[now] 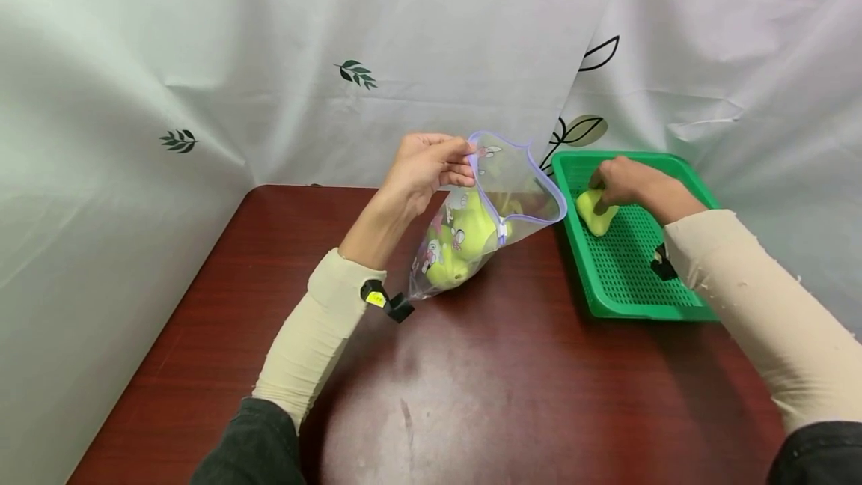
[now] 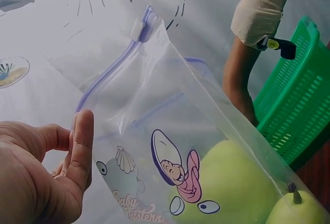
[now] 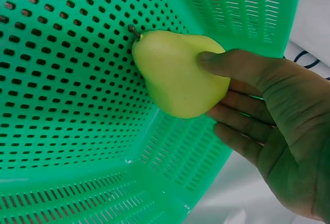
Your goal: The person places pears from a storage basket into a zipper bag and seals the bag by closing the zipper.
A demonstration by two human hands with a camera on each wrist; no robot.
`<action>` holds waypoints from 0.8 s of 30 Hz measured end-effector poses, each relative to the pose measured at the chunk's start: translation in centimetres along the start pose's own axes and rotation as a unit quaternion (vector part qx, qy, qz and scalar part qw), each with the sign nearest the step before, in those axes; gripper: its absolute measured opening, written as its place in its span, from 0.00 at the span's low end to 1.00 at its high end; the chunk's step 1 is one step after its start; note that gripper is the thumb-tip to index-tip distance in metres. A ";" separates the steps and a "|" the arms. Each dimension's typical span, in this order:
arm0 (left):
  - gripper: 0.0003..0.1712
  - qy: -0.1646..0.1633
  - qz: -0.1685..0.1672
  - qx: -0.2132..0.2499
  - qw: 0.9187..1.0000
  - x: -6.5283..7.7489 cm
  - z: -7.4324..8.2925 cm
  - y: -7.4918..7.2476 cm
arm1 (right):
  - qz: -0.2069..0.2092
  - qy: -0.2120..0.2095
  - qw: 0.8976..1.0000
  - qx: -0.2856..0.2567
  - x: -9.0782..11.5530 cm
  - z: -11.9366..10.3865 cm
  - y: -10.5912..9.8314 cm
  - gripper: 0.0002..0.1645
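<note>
My left hand (image 1: pixel 427 167) pinches the purple zip rim of a clear plastic bag (image 1: pixel 515 171) between thumb and fingers, keeping its mouth spread. Several yellow-green pears (image 1: pixel 471 227) lie inside the bag, seen through its cartoon-printed side (image 2: pixel 178 167). Over in the green basket (image 1: pixel 592 298), my right hand (image 1: pixel 622 182) grips a single pear (image 3: pixel 178 74), thumb on one side and fingers behind it. That pear's dark stem points away from the hand in the right wrist view.
Dark red-brown wood covers the tabletop (image 1: pixel 431 388). The basket, with its slotted walls and perforated floor, stands at the right, close to the bag's mouth. White patterned sheeting (image 1: pixel 431 36) hangs behind and at both sides.
</note>
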State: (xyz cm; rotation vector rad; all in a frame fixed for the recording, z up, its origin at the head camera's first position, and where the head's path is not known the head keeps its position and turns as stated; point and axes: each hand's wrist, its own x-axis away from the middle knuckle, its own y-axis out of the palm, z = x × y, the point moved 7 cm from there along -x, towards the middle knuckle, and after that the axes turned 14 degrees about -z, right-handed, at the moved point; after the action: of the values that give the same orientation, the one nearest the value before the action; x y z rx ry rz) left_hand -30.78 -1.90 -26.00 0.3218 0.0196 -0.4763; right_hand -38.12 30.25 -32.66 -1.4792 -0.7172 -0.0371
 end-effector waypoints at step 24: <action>0.12 0.002 0.008 0.004 1.000 0.0 0.1 -0.4 | 0.040 -0.003 0.999 -0.023 1.7 0.3 -2.1 0.35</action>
State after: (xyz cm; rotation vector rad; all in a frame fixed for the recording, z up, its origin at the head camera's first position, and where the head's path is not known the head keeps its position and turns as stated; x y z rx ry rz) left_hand -30.95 -2.22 -26.05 0.3312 0.0186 -0.4610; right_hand -37.88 30.94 -30.07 -1.5518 -0.6658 0.0129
